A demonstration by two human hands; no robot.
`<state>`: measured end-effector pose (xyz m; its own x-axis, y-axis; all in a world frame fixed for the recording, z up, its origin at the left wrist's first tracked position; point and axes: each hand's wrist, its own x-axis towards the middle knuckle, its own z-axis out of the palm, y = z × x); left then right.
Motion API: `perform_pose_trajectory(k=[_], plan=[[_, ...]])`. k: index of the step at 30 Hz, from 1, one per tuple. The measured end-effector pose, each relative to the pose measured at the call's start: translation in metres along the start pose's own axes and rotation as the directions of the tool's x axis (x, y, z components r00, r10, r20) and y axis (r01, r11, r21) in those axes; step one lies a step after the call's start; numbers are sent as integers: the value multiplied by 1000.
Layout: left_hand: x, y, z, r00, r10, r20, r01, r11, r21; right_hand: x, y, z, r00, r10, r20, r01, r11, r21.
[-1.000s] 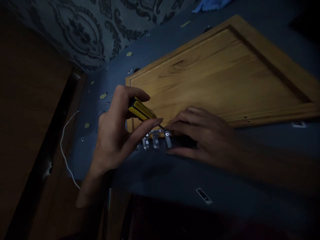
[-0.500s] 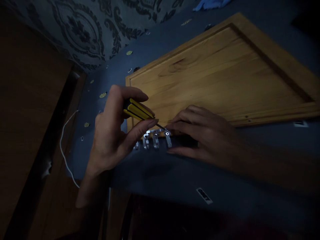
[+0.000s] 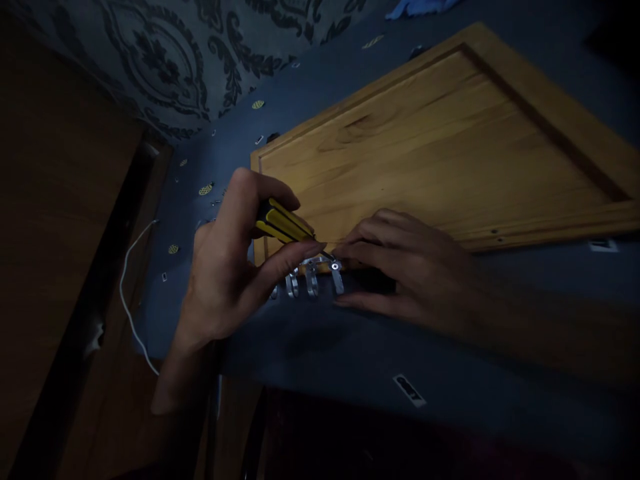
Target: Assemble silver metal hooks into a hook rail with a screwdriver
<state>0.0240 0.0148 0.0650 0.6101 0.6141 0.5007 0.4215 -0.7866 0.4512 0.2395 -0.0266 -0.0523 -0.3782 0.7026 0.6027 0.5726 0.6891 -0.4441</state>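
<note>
My left hand [image 3: 235, 267] is closed around the yellow-and-black handle of a screwdriver [image 3: 285, 223]. The shaft slants down to the right, and its tip is close to the right end of a silver metal hook rail [image 3: 312, 277]. That rail lies along the near edge of a wooden board [image 3: 390, 153], its hooks hanging over the edge. A cross-head screw [image 3: 335, 266] shows at the rightmost hook. My right hand [image 3: 400, 260] rests against the board beside this hook, fingertips together at the rail's end and thumb lower down; whatever they pinch is hidden.
Under the board is a dark blue tablecloth [image 3: 330, 360] with pineapple prints. A white cable [image 3: 127, 303] hangs over its left edge. Patterned wallpaper [image 3: 160, 60] rises behind, and a blue cloth [image 3: 423, 8] lies at the back. Small screws [image 3: 216, 203] lie left of the board.
My left hand and the screwdriver have shifted slightly to the right, with the handle a little lower. My right hand stays in place.
</note>
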Motion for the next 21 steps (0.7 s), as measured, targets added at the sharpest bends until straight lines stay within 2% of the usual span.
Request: perform_pose_trajectory(k=[5, 12, 21], plan=[[3, 0, 0, 1000, 20, 1, -20, 998, 56, 0, 0, -1, 1000, 1, 9, -1, 1000, 15], [4, 12, 1, 997, -69, 22, 67, 993, 102, 1, 0, 0, 1000, -26, -13, 26, 1000, 3], [0, 18, 6, 996, -86, 0, 85, 992, 91, 2, 2, -4, 998, 7, 65, -8, 1000, 10]])
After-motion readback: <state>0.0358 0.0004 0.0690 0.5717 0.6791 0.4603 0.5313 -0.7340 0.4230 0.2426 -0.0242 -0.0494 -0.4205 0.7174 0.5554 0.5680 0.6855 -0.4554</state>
